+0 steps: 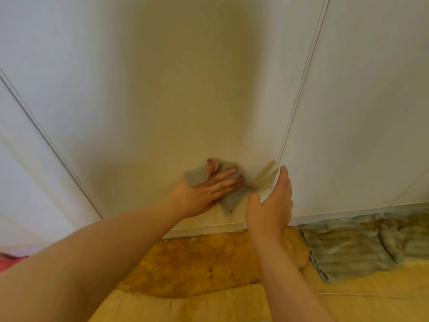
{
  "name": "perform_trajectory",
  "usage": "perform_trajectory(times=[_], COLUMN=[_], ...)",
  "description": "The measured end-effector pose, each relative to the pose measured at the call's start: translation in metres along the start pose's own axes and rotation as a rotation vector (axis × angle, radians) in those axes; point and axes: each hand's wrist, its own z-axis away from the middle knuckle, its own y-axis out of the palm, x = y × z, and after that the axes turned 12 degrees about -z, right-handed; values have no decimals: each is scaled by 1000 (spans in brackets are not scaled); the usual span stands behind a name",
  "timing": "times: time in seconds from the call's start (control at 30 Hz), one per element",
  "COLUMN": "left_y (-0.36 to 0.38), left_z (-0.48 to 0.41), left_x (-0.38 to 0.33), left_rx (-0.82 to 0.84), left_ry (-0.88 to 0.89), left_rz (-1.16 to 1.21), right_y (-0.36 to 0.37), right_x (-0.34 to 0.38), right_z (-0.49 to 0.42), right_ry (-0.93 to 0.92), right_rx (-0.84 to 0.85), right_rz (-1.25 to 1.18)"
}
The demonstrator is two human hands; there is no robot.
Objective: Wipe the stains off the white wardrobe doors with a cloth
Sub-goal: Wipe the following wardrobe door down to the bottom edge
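One palm does it: our left hand [199, 194] presses the crumpled grey cloth [228, 201] flat-fingered on the white wardrobe door [162, 101]; our right hand [270, 205] braces, fingers straight. We should overlap firm strokes.

The person is showing two bare forearms, the left forearm [97, 259] and the right forearm [285, 275], both lying uncovered along the whole length that is appearing in view. The left hand [199, 196] and the right hand [271, 205] are going bare as well. Short fingernails [234, 169] are showing on the left hand, trimmed close to the fingertips; motion blur is softening finer detail.
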Motion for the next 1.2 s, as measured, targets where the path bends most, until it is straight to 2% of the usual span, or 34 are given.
perform_trajectory(times=[0.07,0.1,0.23,0.3,0.37,0.47,0.5,0.57,0.63,0.7,0.87,0.97,1.1,1.2], left_y=[2,-2,-28,-31,-17,1,1,-1,-9,-10,14,13,8,15], left_z=[10,7,-38,-39,-7,57,60,43,15,10,92,66,23,50], left_x=[-3,0,20,21,3,-20,-21,-15,-5,2,-27,-32,-29,-42], left_rx=[17,-2,-181,-187,-96,65,80,33,-79,-85,77,96,45,142], left_ry=[86,67,-324,-422,-300,12,33,-30,-203,-292,134,111,-106,14], left_rz=[2,-14,-117,-122,-114,-108,-112,-89,-53,-44,-24,3,55,24], right_y=[0,-1,-1,3,2,-1,-3,-5,-6,-7,-7,-3,2,2], right_x=[-6,-9,-17,-17,-16,-14,-15,-17,-20,-23,-28,-28,-31,-32], right_z=[0,-1,-3,1,2,1,-1,-4,-5,-5,-7,-9,-6,-5], right_ry=[12,13,33,62,65,53,45,34,35,52,79,71,82,100], right_rx=[9,12,7,21,32,34,31,24,15,1,0,14,39,41], right_rz=[5,7,0,-1,3,5,6,5,-15,-26,-29,-19,7,9])
